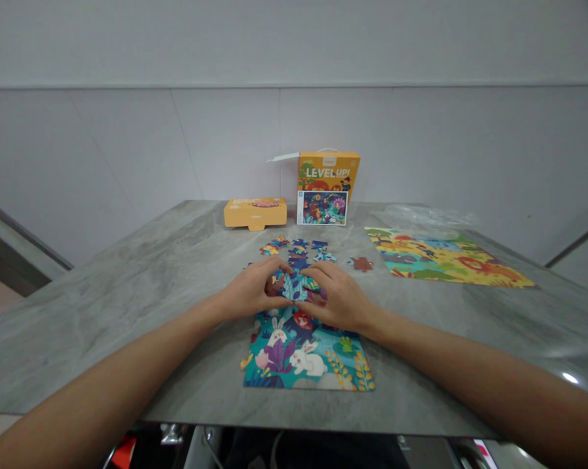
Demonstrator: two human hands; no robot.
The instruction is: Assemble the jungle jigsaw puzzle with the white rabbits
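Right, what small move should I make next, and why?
I'd probably press the leafy patch gently toward the rabbit section: your left hand and right hand are on either side of it, at that section's far end. I can't tell whether it's already locked in.

A gray, streaked table [152, 260] is carrying a partly joined jigsaw [306, 361] of white rabbits near its front, with loose pieces [318, 245] lying farther back. A yellow carton [255, 216], a "LEVEL UP!" box [328, 172] and a picture card [322, 208] are standing toward the rear, while an animal picture [445, 257] and clear plastic [421, 214] are lying at right.
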